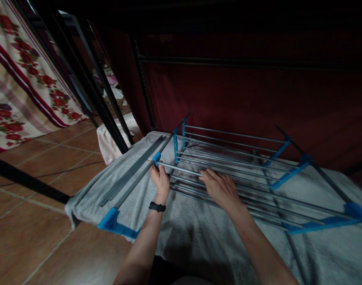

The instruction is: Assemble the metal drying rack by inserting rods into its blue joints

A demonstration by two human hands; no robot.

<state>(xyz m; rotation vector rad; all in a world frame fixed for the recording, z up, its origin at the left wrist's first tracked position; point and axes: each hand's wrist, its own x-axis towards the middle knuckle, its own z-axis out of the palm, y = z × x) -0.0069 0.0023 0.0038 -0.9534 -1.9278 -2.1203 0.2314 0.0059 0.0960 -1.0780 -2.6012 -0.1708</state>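
A rack of grey metal rods and blue plastic brackets lies partly assembled in front of me. My left hand (160,182) is closed at a blue bracket (156,157) on the left pole (136,183), where the end of a metal rod (182,169) meets it. The lower part of that bracket is hidden by my fingers. Farther right, my right hand (220,188) is wrapped over the same rod. Several more rods run to a long blue bracket (320,226) at the right. Another blue bracket (111,221) sits at the near end of the left pole.
Loose grey rods (130,174) lie left of the left pole on a grey blanket (181,241). Black metal posts (88,83) stand at the left, and a dark red cloth (228,95) hangs behind. Floral fabric (29,75) hangs over the tiled floor (29,233).
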